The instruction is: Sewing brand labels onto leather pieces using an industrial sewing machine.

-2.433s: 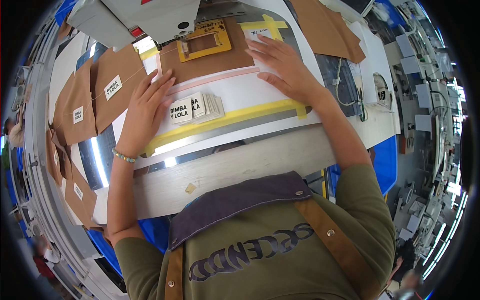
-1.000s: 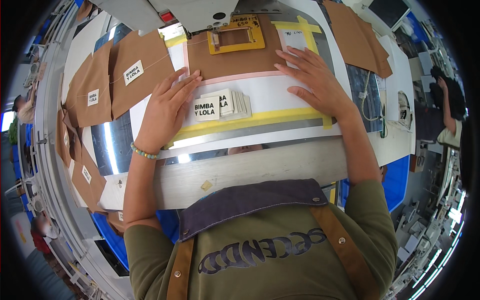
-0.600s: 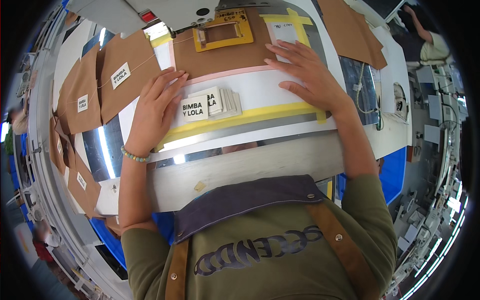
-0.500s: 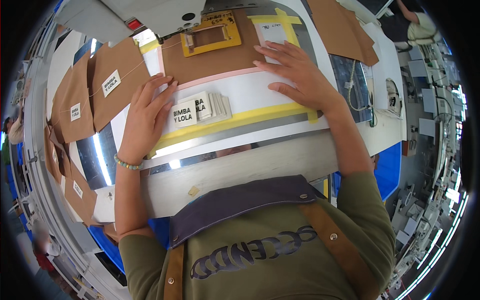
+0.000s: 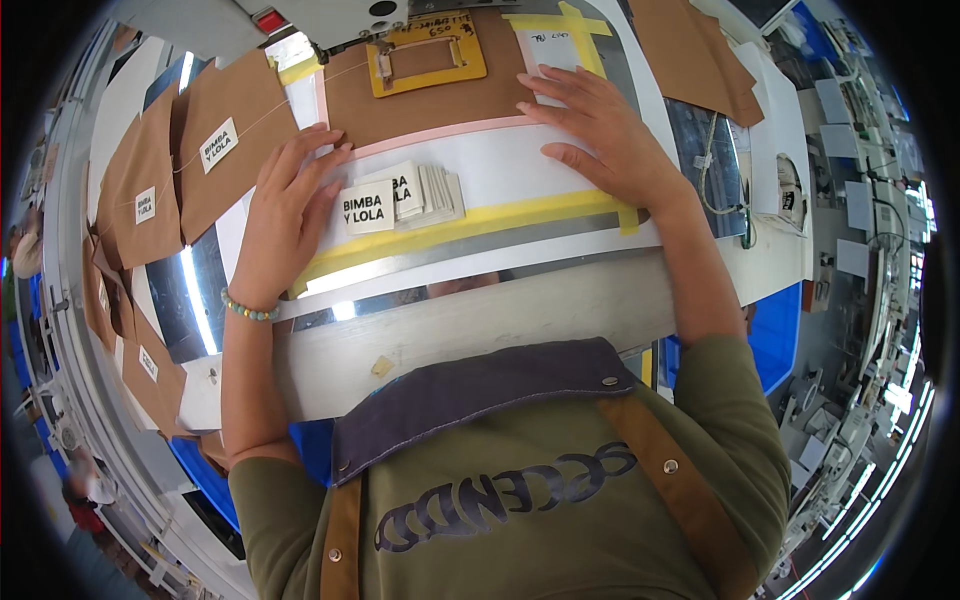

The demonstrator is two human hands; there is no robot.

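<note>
A brown panel (image 5: pixel 455 105) lies under the sewing machine head (image 5: pixel 235 22), with a yellow rectangular frame (image 5: pixel 426 83) on it. My left hand (image 5: pixel 280 215) rests with fingers apart at the panel's lower-left corner. My right hand (image 5: pixel 610 150) lies spread at the panel's right side, over the pink strip and a white strip (image 5: pixel 548 52) bordered with yellow tape. Between my hands, several white printed labels (image 5: pixel 368 207) sit fanned on a white sheet (image 5: pixel 490 165) with yellow tape (image 5: pixel 530 211) along its near edge. Both hands appear to hold nothing.
Brown pieces with labels (image 5: pixel 145 175) overlap at the left, a thread across them. More brown pieces (image 5: pixel 685 55) lie at upper right beside a cord. The pale table edge (image 5: pixel 475 315) runs before me, blue bins (image 5: pixel 775 335) below. Co-workers (image 5: pixel 85 500) appear at far left.
The view has shifted slightly as my head moved. Both hands stay spread at the panel with small finger shifts. A co-worker seen earlier at upper right is out of sight now.
</note>
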